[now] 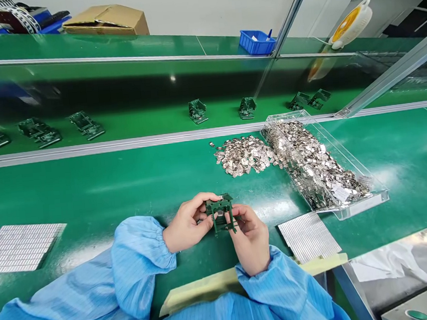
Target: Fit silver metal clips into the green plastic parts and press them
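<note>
A dark green plastic frame point(222, 214) with openings and thin prongs is held up above the green bench, between my two hands. My left hand point(189, 222) grips its left side, thumb in front and fingers behind. At its right edge, my right hand point(251, 237) pinches with thumb and fingers; whether a small piece is also between them is hidden. Beyond my hands lies a loose pile of small shiny metal pieces point(241, 155). More such pieces fill a clear plastic tray point(361, 166) at the right, which sits tilted at an angle on the bench.
A ridged silver plate point(309, 236) lies right of my hands; a silver gridded sheet point(20, 247) lies left. Several similar green frames, one in the middle point(197, 111), stand along the back ledge. A blue bin point(257, 41), cardboard box point(107, 20) and yellow-white fan point(351, 23) are further back.
</note>
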`<state>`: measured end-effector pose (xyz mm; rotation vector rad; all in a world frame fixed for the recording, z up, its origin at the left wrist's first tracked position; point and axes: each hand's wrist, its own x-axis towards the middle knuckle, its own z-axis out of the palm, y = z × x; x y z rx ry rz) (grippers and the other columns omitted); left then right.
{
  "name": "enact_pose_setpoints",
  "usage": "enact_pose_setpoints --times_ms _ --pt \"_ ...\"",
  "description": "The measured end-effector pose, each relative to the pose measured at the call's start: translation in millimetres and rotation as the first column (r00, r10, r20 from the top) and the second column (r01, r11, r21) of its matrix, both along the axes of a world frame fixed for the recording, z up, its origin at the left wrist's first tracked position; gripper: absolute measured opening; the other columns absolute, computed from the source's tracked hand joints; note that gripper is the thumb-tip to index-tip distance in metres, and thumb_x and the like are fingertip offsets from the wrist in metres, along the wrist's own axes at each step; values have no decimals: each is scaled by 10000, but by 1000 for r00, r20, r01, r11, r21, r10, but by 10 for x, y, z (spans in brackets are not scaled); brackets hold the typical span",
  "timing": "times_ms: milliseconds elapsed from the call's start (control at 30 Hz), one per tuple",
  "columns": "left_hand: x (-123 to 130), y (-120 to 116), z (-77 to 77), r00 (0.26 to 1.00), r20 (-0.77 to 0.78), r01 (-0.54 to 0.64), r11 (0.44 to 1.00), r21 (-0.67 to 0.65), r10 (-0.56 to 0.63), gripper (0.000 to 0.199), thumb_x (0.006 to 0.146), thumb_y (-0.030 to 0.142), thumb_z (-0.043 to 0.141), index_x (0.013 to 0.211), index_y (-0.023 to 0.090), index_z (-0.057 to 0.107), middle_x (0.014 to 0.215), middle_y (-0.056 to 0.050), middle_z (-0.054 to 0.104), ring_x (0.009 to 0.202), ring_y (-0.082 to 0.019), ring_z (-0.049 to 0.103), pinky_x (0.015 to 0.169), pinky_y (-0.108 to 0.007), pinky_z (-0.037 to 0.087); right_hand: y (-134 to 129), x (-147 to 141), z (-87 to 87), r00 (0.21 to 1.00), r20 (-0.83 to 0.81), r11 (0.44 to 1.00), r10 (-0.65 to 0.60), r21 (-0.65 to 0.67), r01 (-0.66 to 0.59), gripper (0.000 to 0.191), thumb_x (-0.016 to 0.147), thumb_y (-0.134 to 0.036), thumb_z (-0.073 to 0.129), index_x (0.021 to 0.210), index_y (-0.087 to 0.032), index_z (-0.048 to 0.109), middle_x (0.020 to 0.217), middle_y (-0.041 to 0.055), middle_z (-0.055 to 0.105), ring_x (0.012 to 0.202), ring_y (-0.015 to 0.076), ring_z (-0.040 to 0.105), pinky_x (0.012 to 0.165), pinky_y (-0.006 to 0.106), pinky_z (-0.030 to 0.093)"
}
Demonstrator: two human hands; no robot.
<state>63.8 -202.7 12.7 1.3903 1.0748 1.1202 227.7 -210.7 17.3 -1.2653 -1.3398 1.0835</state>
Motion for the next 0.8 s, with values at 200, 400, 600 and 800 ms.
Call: enact_pose_setpoints --times_ms 200,400,600,800 --pt "7 17 31 1000 27 4 998 -56 -2 378 750 203 699 1121 187 626 855 -38 653 698 -142 629 625 -227 536 47 -41 26 981 -179 994 -73 -90 57 217 722 -371 740 728 -182 634 723 43 664 635 160 604 568 271 508" --pt "24 14 70 999 26 47 995 -89 -45 371 749 157 649 1115 158 589 834 -35 657 684 -129 625 628 -220 510 63 -46 49 947 -292 972 -136 -223 71 258 580 -293 830 629 -170 608 676 21 653 601 130 584 568 242 478" --pt "40 -30 61 1000 3 31 996 -83 -31 385 733 121 631 1116 146 595 724 5 605 607 -95 566 556 -186 461 43 -57 9 936 -319 975 -146 -206 82 289 549 -298 841 614 -173 589 625 -1 635 548 112 550 516 223 450" --pt "13 51 114 973 226 -12 992 -129 41 416 711 186 716 1089 155 545 978 -66 669 870 -183 678 674 -241 575 70 -59 -61 942 -305 979 -139 -183 86 311 655 -419 789 733 -180 604 643 -6 625 569 130 583 552 261 505"
